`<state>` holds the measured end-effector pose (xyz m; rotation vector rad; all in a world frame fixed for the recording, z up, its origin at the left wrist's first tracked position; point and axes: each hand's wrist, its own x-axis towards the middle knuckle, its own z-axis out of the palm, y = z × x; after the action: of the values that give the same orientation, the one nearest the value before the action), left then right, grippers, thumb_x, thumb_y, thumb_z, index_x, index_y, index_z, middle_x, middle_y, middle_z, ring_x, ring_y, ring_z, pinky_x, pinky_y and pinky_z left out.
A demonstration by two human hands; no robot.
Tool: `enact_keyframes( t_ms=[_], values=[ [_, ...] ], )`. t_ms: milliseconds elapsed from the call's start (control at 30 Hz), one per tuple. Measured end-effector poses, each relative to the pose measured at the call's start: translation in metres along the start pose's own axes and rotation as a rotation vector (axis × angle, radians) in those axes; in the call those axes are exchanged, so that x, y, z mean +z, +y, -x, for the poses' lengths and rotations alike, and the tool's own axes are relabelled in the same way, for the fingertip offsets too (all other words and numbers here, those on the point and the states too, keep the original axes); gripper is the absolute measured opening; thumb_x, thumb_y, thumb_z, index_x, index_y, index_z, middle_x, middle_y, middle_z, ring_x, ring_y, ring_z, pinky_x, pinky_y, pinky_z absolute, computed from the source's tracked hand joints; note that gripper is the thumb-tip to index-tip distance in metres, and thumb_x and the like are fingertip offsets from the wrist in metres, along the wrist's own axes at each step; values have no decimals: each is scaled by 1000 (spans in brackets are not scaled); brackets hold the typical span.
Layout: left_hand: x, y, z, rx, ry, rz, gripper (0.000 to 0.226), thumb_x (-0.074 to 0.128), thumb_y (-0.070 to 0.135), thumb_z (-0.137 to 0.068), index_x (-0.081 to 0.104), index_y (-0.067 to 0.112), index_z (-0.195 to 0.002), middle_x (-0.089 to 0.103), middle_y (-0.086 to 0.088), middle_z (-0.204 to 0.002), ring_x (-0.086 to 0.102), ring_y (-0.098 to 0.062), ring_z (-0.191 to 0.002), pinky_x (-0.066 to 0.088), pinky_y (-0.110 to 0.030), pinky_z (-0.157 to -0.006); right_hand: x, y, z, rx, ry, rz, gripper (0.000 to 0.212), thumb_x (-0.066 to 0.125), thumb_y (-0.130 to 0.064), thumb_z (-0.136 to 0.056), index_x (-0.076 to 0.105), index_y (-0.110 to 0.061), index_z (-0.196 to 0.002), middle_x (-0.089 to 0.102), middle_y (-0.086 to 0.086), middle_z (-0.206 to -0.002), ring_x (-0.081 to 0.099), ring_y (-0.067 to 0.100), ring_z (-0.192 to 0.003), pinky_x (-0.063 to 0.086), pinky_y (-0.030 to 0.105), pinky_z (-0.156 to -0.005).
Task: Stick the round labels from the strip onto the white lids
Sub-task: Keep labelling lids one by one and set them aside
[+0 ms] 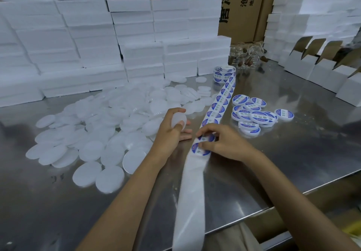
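Steel table (pixel 263 172) is taking up most of the view, w/ stacks of white foam boxes (pixel 78 41) lining the back and left, brown cartons (pixel 224 2) standing behind them, and folded white boxes (pixel 320 69) sitting open at the right. A big heap of plain white lids (pixel 93 133) is lying across the table's left-centre. The label strip (pixel 213 108) is running from its roll (pixel 223 73) at the back down the middle toward the person; its bare backing (pixel 190 202) is hanging over the near edge. A smaller pile of labelled lids (pixel 254 117) is sitting just right of the strip. Left hand (pixel 172 127) is gripping one blank lid (pixel 177 121), thumb across its face, fingers curled behind, just left of the strip. Right hand (pixel 224 141) is resting on the strip, fingertips (pixel 201 133) pinching at a round label (pixel 206 138); can't tell if its edge is lifting yet.
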<state>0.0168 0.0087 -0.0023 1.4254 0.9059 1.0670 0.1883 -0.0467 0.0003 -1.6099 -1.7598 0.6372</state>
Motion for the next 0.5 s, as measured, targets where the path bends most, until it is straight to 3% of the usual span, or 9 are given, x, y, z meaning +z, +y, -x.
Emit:
enact_keyframes(
  t_ms=[133,300,500],
  values=[
    [-4,3,1,-17,6,60,36,38,-1,-104,54,22,-128,62,-13,-112,67,-24,-95,60,-41,-91,22,-8,-5,-86,-17,-41,29,80,-14,-81,70,-15,-107,66,-2,-111,62,9,-99,46,16,-87],
    [-6,4,-1,-58,-10,103,35,40,3,-104,53,25,-128,60,-15,-119,66,-21,-94,60,-28,-69,29,-7,-8,-91,11,-19,27,84,-22,-78,70,-17,-100,63,-4,-106,60,9,-96,48,23,-87],
    [-6,2,-3,-100,-17,96,32,45,8,-103,53,26,-128,62,-14,-114,67,-23,-93,60,-31,-70,31,-11,-12,-60,35,9,23,83,-21,-79,70,-13,-97,61,0,-103,56,7,-89,42,15,-77]
  ],
)
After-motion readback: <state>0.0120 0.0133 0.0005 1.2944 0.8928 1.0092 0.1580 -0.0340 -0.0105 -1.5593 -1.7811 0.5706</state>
